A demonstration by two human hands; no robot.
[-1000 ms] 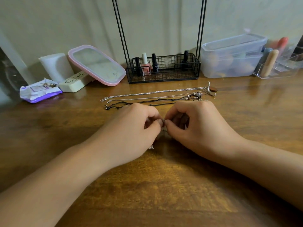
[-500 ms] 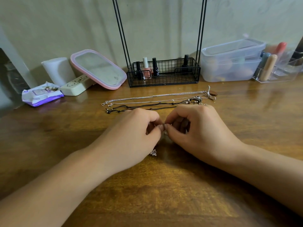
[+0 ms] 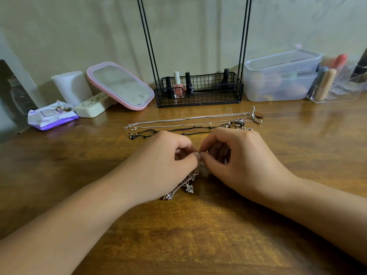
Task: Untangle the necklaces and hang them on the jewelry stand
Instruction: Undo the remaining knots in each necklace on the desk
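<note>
Left hand and right hand fingertips met, pinching a small necklace at desk centre, pendant exposed below versus earlier, other necklaces laid beyond, near jewelry stand.

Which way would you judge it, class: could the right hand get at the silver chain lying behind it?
Probably yes: the silver chain lies uncovered on the table just beyond the right hand, but that hand first must release the small piece it pinches.

silver and black necklaces laid straight on table, before black wire jewelry stand
</note>
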